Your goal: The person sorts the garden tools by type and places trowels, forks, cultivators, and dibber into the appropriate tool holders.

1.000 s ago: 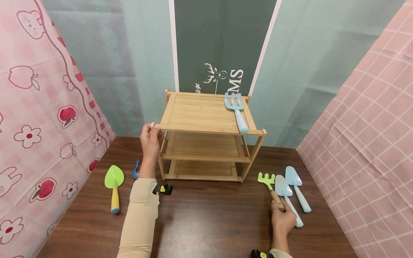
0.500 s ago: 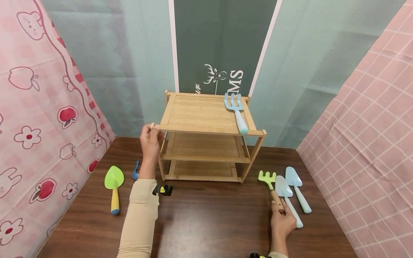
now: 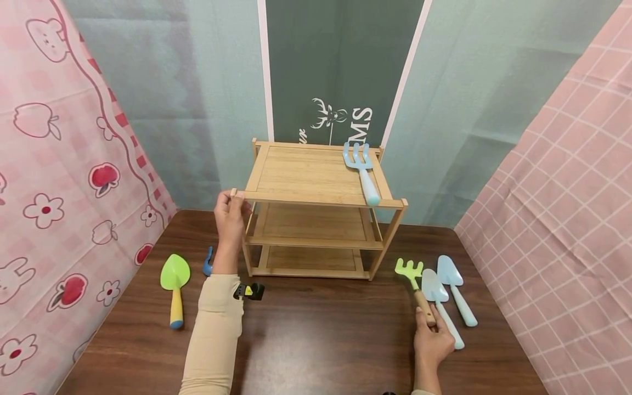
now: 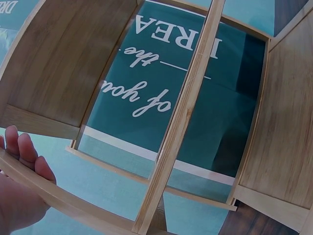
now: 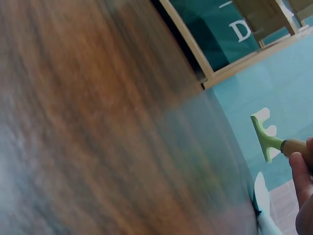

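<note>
Right hand point(image 3: 432, 341) pinches rake point(image 3: 422, 303) by handle, right of shelf point(image 3: 311, 171), beside pale spade point(image 3: 432, 285). Left hand point(image 3: 230, 220) curls round shelf corner. Best: pinch firmly, lift rake clear, hold shelf steady.

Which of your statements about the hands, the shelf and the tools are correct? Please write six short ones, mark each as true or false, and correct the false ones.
1. The right hand holds the green rake by its wooden handle. True.
2. The left hand grips the wooden shelf at its upper front left corner. True.
3. The wooden shelf has only two levels. False: it has three.
4. The pale blue fork lies on top of the wooden shelf. True.
5. Both hands touch the green rake. False: only the right hand does.
6. The tines of the green rake point toward the person. False: they point away.
</note>
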The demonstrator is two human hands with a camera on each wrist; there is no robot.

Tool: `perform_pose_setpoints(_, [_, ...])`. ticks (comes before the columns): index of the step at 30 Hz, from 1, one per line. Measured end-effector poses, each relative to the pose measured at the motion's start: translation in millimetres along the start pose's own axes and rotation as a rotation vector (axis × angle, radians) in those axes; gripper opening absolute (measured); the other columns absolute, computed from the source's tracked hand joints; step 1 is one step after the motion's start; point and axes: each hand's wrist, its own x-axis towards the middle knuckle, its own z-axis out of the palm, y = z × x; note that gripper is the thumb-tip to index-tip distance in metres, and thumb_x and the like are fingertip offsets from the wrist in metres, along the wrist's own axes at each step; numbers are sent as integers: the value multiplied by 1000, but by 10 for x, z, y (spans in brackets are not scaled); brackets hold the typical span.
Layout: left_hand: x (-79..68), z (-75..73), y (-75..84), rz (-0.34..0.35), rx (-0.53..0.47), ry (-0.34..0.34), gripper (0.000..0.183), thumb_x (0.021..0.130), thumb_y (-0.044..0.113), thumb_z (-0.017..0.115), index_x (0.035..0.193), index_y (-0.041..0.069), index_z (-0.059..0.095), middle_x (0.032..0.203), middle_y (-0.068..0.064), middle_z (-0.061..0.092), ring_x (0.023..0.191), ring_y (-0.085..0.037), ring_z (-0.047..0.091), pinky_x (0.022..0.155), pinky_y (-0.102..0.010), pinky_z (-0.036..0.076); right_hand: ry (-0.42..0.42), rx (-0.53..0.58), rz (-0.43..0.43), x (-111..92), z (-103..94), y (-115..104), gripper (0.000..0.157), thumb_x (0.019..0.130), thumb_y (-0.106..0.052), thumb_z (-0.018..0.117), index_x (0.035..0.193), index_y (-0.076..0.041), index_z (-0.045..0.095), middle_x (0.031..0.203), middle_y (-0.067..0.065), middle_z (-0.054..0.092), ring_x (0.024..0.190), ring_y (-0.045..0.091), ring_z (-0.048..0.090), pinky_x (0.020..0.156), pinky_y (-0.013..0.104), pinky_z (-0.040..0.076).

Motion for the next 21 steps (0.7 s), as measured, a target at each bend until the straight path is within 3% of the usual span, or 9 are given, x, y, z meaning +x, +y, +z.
perform_pose_setpoints(6, [5,7,-2,-14,15,14,7,91,9,51,85,12,51,68,-4,51,65,-15,51,61,-27,44,52,89,-25,-36,-13,-77,31,73,-7,75,103,1,70,77,-19,58,64,-9,54,57,6,41])
perform_pose_setpoints(10, [6,-8,-10,-6,44,1,5,92,11,51,87,9,50,68,-4,50,65,-17,48,63,-30,42,65,163,-37,-64,-42,-152,31,73,-5,76,101,4,70,76,-28,56,64,-8,56,58,7,43])
perform_pose_setpoints(12, [6,-12,-10,1,59,-5,5,92,11,51,88,8,50,67,-4,49,65,-17,46,63,-30,41,72,191,-55,-69,-57,-194,30,72,-3,76,100,6,69,76,-26,58,64,-7,56,57,7,43])
perform_pose_setpoints(15, [6,-15,-7,1,67,-10,5,92,11,50,87,9,50,67,-4,48,65,-16,46,63,-30,39,95,261,-99,-31,-44,-172,30,70,1,77,99,7,69,82,-10,66,66,-3,60,58,9,45])
perform_pose_setpoints(19, [6,-15,-4,4,69,-14,5,92,10,50,87,11,49,68,-5,47,66,-17,46,65,-32,38,105,312,-223,185,42,277,31,70,-3,79,100,-3,72,92,8,69,74,8,66,60,14,49])
perform_pose_setpoints(21, [6,-18,-3,10,70,-18,5,92,9,50,87,11,49,67,-6,47,66,-19,45,65,-32,37,101,372,-265,287,82,487,32,69,-6,81,100,-4,72,91,10,69,72,9,66,59,15,49])
